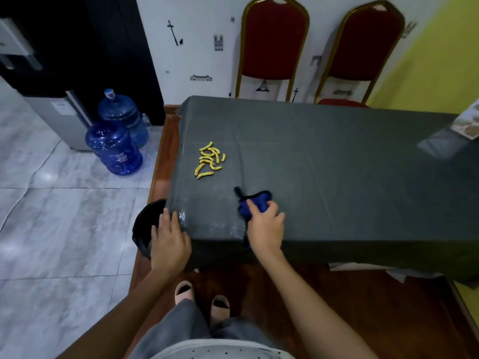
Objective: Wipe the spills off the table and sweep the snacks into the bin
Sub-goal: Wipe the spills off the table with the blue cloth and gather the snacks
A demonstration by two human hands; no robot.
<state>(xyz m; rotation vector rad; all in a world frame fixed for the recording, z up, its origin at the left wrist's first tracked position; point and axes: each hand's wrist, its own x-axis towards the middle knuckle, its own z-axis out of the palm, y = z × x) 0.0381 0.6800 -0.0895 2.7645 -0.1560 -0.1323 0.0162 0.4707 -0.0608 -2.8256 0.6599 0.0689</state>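
A table with a dark grey cloth [337,164] fills the middle of the view. Several yellow curled snacks [208,160] lie in a small pile near its left edge. A blue cloth [255,200] lies near the front edge, and my right hand [265,224] presses down on it, fingers spread over it. A wet shiny patch [207,213] shows on the grey cloth between my two hands. My left hand [168,239] rests flat on the table's front left corner. A black bin [145,229] stands on the floor just below that corner, partly hidden by my left hand.
Two red chairs with gold frames [274,45] stand behind the table. Two blue water jugs [114,149] and a water dispenser [51,104] stand on the tiled floor to the left. A plate [469,123] sits at the table's far right edge.
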